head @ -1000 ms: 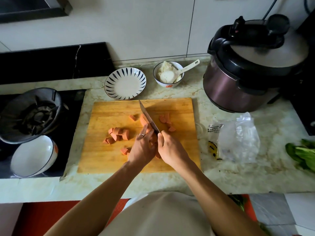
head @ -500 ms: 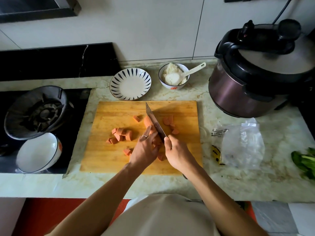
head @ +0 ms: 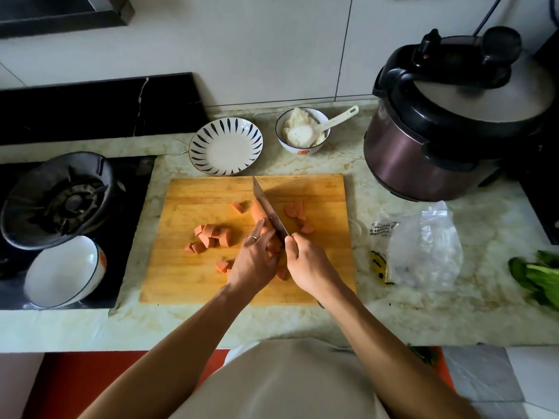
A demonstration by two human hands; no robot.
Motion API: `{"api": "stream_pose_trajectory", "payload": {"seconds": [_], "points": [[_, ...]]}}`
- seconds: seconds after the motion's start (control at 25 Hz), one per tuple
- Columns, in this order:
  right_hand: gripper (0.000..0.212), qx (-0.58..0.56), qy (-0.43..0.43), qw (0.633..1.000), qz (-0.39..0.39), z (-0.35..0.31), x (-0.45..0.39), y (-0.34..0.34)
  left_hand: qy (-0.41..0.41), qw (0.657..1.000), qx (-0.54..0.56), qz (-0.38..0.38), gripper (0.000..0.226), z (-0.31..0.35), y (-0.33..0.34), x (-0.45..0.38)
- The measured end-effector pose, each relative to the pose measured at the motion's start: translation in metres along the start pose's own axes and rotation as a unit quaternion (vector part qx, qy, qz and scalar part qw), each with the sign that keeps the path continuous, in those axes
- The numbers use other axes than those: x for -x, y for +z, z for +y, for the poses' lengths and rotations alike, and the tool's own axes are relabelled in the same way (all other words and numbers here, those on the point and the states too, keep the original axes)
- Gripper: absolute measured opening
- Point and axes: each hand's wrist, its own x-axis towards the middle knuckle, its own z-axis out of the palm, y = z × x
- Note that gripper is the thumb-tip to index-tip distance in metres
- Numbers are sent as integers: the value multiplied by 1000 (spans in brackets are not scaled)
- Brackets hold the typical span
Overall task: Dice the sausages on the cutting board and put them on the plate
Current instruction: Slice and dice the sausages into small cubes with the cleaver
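Note:
A wooden cutting board [head: 193, 276] lies on the counter with pink sausage pieces on it. One pile of diced pieces [head: 211, 237] sits left of centre, another group [head: 298, 214] lies to the right of the blade. My left hand [head: 255, 261] holds down an uncut sausage length [head: 257, 211] with curled fingers. My right hand [head: 305, 261] grips the handle of a knife [head: 269, 210], whose blade rests against the sausage's right side. A white plate with blue stripes [head: 225, 146] stands behind the board, with nothing on it.
A bowl of rice with a spoon [head: 302, 131] stands beside the plate. A pressure cooker [head: 447, 122] fills the back right. A plastic bag [head: 423, 249] and greens [head: 541, 276] lie right of the board. A gas burner [head: 60, 198] and a white bowl [head: 63, 273] are on the left.
Both hands and the knife hold nearly the same place on the sausage. The view has shifted slightly, so everything sits a little lower and further right in the frame.

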Motion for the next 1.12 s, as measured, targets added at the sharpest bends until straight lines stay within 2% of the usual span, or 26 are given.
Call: {"api": "stream_pose_trajectory", "payload": {"seconds": [0.16, 0.36, 0.52, 0.6, 0.68, 0.8, 0.88, 0.92, 1.0, 1.04, 1.12], "points": [[32, -47, -27, 998, 37, 17, 1, 6, 6, 1000, 4, 14, 48, 7, -5, 4], [32, -97, 6, 995, 37, 13, 0, 7, -1, 1000, 1, -13, 54, 0, -3, 2], [36, -19, -59, 996, 67, 11, 12, 1, 10, 999, 33, -9, 47, -3, -6, 1], [35, -10, -81, 994, 77, 8, 19, -3, -10, 996, 92, -4, 42, -7, -8, 0], [36, -3, -92, 992, 84, 6, 22, -6, -80, 981, 172, 36, 37, -7, -15, 2], [41, 47, -107, 988, 97, 10, 21, -11, -135, 954, 209, 167, 27, -3, -43, 2], [41, 94, -123, 982, 110, 15, 20, -15, -101, 955, 165, 225, 21, -3, -65, -8], [41, 122, -133, 977, 116, 18, 19, -16, -58, 964, 123, 228, 21, -3, -74, -16], [41, 185, -157, 962, 124, 22, 17, -16, 47, 987, 13, 150, 28, 0, -88, -38], [42, 212, -168, 954, 130, 23, 16, -17, 90, 992, -38, 76, 34, 4, -92, -50], [44, 252, -199, 935, 152, 27, 16, -18, 141, 979, -122, -81, 45, 15, -94, -71]]}}
